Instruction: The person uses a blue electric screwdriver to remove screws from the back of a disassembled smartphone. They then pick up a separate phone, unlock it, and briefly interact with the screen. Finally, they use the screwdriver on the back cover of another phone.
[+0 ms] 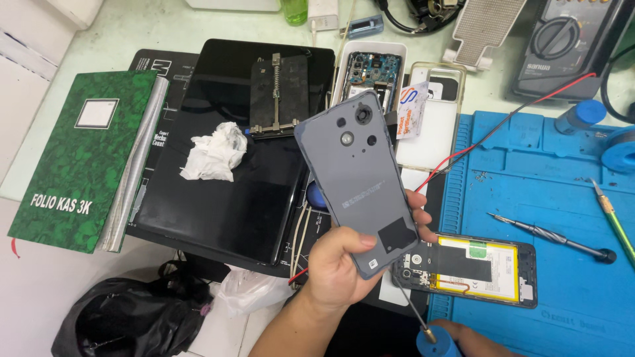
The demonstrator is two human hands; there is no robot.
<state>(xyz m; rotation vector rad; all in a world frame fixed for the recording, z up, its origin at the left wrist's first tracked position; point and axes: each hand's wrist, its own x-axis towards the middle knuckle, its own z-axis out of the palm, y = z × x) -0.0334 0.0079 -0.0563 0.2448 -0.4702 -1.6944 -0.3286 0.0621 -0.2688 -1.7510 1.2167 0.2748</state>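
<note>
Left hand [340,268] clamped on grey back cover [357,178], inner face tilted up for viewing (thumb across lower edge), above opened phone [473,270] at four o'clock on blue mat [542,178]; right hand [463,340] closed round blue-handled screwdriver [433,337].

There were two hands [340,264] [473,337], one back cover [357,175], two opened phones [473,268] [370,69], two screwdrivers [552,235] [430,334], one green ledger [83,158], one tissue [215,152] and one multimeter [562,43].
</note>
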